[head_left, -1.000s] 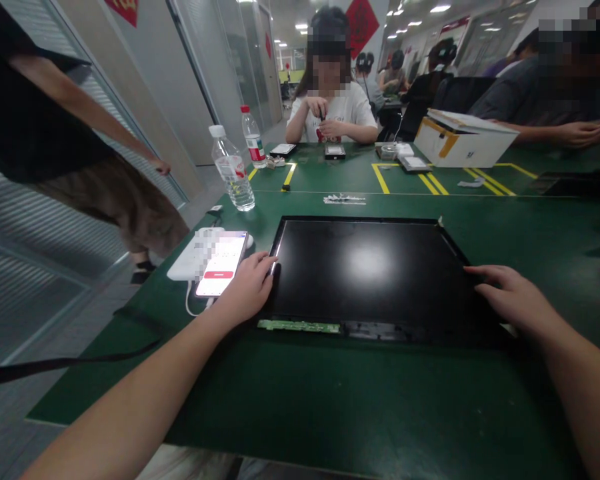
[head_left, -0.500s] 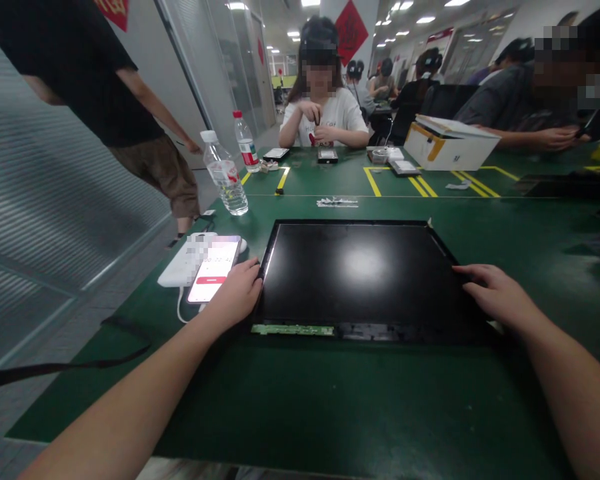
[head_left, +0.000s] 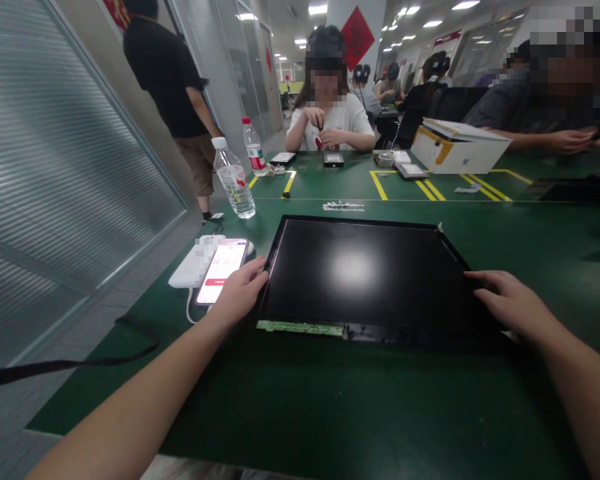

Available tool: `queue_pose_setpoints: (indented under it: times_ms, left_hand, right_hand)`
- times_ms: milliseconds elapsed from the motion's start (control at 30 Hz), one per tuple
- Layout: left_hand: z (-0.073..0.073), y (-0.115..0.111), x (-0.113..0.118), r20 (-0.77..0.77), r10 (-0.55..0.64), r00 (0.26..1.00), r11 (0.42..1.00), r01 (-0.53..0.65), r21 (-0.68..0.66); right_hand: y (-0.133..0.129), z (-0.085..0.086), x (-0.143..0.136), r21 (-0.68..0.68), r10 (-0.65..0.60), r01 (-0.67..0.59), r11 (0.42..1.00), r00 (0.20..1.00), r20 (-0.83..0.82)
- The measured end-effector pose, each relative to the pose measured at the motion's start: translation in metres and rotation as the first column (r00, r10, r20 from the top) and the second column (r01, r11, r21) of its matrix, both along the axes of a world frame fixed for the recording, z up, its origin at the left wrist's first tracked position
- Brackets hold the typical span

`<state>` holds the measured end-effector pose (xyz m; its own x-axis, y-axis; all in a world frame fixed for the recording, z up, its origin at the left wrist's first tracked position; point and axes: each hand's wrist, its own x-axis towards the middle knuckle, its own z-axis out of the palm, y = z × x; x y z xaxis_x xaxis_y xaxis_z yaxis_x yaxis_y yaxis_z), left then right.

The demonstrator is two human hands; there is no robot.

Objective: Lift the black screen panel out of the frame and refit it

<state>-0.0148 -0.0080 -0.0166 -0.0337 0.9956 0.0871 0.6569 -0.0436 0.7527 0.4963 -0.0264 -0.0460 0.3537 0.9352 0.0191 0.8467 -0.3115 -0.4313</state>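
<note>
A black LCD screen panel (head_left: pixel 405 280) with a thin dark frame lies face up in front of me, its glossy surface reflecting a light. A green circuit strip (head_left: pixel 300 328) runs along the left part of its near edge. My left hand (head_left: pixel 247 283) grips the panel's left edge, thumb and fingers closed on the frame. On the opposite side, my right hand (head_left: pixel 510 297) holds the right edge, its fingertips partly hidden under the rim. Whether the panel rests flat or is slightly raised, I cannot tell.
Left of the panel, a phone (head_left: pixel 223 270) leans on a white device (head_left: pixel 190 263) with a cable. Two water bottles (head_left: pixel 237 190) stand farther back. Torn strips (head_left: pixel 344 207) lie beyond the panel. A white box (head_left: pixel 460 147) sits at the back right; a person (head_left: pixel 330 120) works opposite.
The panel's far edge has come closer to the torn strips, both hands staying on its sides. The person in black at the left has walked farther away. My view has shifted slightly left.
</note>
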Motion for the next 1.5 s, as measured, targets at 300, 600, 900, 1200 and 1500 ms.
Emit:
queue_pose_setpoints:
  times_ms: [300,600,900,1200,1500]
  left_hand:
    - [0.012,-0.009,0.020,0.568,0.260,0.781,0.952,-0.110,-0.284]
    - [0.017,-0.009,0.028,0.649,0.373,0.663,0.909,-0.120,-0.400]
    - [0.019,-0.006,0.027,0.681,0.421,0.599,0.874,-0.068,-0.481]
    - [0.013,-0.010,0.019,0.754,0.282,0.593,0.911,0.079,-0.404]
    - [0.015,-0.009,0.013,0.747,0.203,0.633,0.891,0.197,-0.409]
  right_hand:
    - [0.001,0.002,-0.001,-0.059,-0.024,0.022,0.998,0.999,-0.034]
    - [0.000,0.003,-0.002,-0.049,-0.025,0.024,0.998,1.000,-0.008]
    - [-0.001,0.000,0.000,-0.036,-0.001,0.001,0.999,1.000,0.004]
    - [-0.002,-0.003,0.002,0.002,0.044,-0.044,0.999,0.999,0.019]
    - [-0.002,-0.005,-0.002,0.096,0.027,-0.021,0.995,0.998,-0.062]
